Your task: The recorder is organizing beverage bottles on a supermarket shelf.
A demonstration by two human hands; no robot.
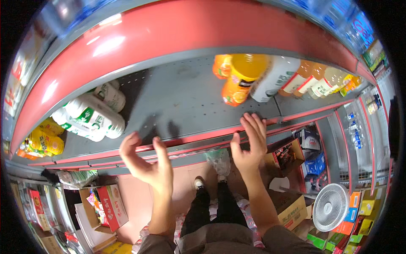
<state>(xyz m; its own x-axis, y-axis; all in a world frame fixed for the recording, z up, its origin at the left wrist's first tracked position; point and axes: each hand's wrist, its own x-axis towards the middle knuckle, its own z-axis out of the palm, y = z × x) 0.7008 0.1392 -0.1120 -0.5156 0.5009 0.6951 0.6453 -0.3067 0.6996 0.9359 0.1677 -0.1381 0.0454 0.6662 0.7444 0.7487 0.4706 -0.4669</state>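
Observation:
My left hand [147,162] is raised before the red front edge of a grey metal shelf [177,104], its fingers apart and curled, holding nothing. My right hand [252,143], fingers spread, is at the same edge near an orange-juice bottle [242,79] and also holds nothing. Beside that bottle leans a large white bottle [276,77], with amber drink bottles [298,77] further right. At the shelf's left, several white bottles with green labels [95,117] lie or lean together, next to yellow-wrapped bottles [46,141]. Shadows of my left hand fall on the shelf.
A red shelf rim [171,28] curves overhead. Below stand an open red and white carton [111,203], a brown carton [291,209] and a white round fan [330,207]. A clear plastic bag [219,160] is near my feet, and wrapped bottles lie around my legs.

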